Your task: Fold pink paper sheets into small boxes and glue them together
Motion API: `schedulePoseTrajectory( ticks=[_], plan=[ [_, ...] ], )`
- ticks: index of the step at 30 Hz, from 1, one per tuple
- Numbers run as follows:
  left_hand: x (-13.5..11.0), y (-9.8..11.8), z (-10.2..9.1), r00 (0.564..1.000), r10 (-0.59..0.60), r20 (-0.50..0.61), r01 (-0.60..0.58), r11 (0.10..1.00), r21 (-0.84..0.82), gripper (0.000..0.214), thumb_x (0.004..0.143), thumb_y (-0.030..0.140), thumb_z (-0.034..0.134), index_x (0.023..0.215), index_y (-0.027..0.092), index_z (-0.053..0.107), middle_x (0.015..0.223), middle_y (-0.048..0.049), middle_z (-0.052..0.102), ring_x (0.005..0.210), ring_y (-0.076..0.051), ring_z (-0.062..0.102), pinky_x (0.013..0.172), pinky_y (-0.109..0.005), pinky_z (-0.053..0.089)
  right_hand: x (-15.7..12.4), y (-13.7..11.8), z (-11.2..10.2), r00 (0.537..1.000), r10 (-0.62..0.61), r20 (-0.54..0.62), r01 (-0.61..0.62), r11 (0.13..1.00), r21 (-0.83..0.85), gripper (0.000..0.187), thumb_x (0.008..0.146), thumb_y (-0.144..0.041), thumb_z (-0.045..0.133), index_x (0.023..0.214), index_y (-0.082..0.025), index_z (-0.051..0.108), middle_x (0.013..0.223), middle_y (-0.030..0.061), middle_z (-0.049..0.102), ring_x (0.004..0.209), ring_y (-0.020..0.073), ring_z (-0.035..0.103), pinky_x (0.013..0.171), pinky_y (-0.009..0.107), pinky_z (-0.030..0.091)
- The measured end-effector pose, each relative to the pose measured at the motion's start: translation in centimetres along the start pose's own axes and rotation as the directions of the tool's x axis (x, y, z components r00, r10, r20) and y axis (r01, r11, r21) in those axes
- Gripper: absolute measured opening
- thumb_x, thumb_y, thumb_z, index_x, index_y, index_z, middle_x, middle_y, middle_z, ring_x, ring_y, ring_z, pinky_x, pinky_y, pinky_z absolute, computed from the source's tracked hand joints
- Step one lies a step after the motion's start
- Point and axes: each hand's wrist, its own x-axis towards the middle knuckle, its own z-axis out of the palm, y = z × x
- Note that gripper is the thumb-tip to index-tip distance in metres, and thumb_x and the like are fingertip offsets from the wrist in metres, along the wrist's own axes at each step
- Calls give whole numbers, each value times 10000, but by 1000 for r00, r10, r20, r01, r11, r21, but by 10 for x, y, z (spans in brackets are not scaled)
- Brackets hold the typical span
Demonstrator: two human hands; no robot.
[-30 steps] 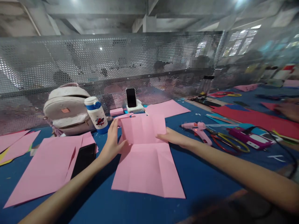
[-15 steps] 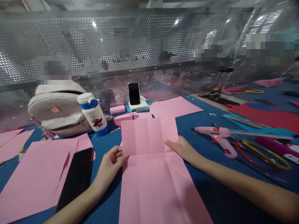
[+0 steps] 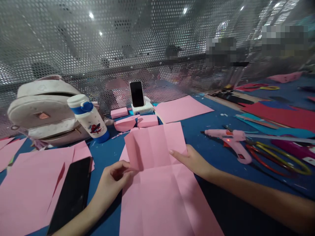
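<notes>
A large pink sheet of paper (image 3: pixel 159 193) with several fold creases stretches toward me, its far section tilted up. My left hand (image 3: pixel 115 178) pinches the left edge between thumb and fingers, near the crosswise crease. There the upper left strip bends inward along a crease. My right hand (image 3: pixel 194 160) grips the right edge, thumb on top and the other fingers hidden beneath. Small folded pink paper pieces (image 3: pixel 147 121) lie just beyond the sheet.
On the right are a pink glue gun (image 3: pixel 226 134) with its light on and scissors (image 3: pixel 283 159). At left stand a bottle (image 3: pixel 90 119) and a backpack (image 3: pixel 46 111), with a black phone (image 3: pixel 71 193) on pink paper (image 3: pixel 31 183). Perforated metal (image 3: pixel 147 39) closes off the back.
The sheet's upper left strip has bent inward, and my left hand has moved slightly left and down. My right hand keeps its grip. The view has shifted a little.
</notes>
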Motion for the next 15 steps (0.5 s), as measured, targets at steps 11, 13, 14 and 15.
schedulePoseTrajectory(
  ticks=[11,13,14,15],
  plan=[
    [-4,6,0,996,64,55,-67,997,46,199,839,350,648,872,221,796,1061,-72,774,1054,-271,699,927,-346,540,-7,-3,4,987,-161,-8,159,980,-117,397,803,-571,622,677,-197,584,642,43,647,668,231,616,632,334,511],
    [-5,9,-1,993,87,78,-92,994,52,285,900,395,576,868,213,794,1022,-71,778,1016,-263,703,905,-333,539,-8,-5,4,982,-186,29,188,978,-87,385,825,-559,606,749,-182,634,712,64,688,733,255,645,662,343,525],
    [-5,10,-2,991,92,93,-97,994,56,342,931,417,531,864,206,792,1006,-72,778,988,-256,703,887,-323,538,-9,-6,4,979,-196,50,199,978,-69,384,833,-553,601,801,-175,659,767,78,711,785,273,661,689,353,535],
    [-5,11,-2,990,89,110,-96,993,61,393,955,435,491,859,200,791,988,-72,776,955,-248,702,860,-311,536,-10,-6,4,977,-204,68,207,977,-50,390,839,-551,598,853,-169,677,820,90,728,837,290,672,718,366,544]
  ],
)
